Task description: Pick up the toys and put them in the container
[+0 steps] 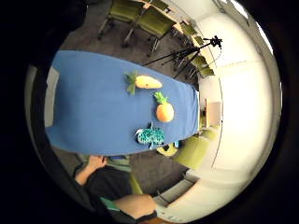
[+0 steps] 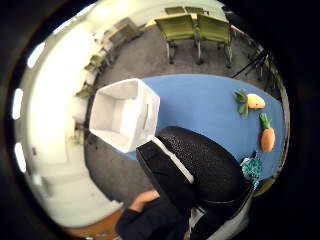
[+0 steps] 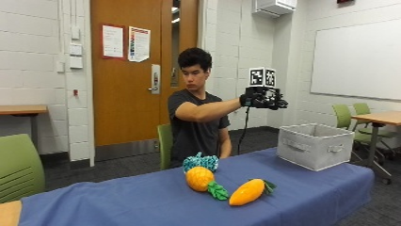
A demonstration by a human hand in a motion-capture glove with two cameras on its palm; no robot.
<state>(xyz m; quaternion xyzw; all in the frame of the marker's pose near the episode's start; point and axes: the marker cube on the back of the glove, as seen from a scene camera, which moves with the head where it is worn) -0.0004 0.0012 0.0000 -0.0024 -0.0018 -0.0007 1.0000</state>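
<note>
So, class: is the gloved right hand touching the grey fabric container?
Apart. The outside view shows the gloved right hand raised in the air, with bare wall between it and the grey fabric container on the blue table.

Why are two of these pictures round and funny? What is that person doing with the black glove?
The round pictures come from tiny cameras on the palm of the black glove, so they look down from the raised hand. The ordinary picture comes from a camera across the table. A person sits at a blue table with the gloved hand lifted high, holding nothing. On the table lie three soft toys: a pineapple, a carrot and a teal toy. Beside them stands a grey container, which looks empty in the thumb-side view. The toys are meant to go in it.
</note>
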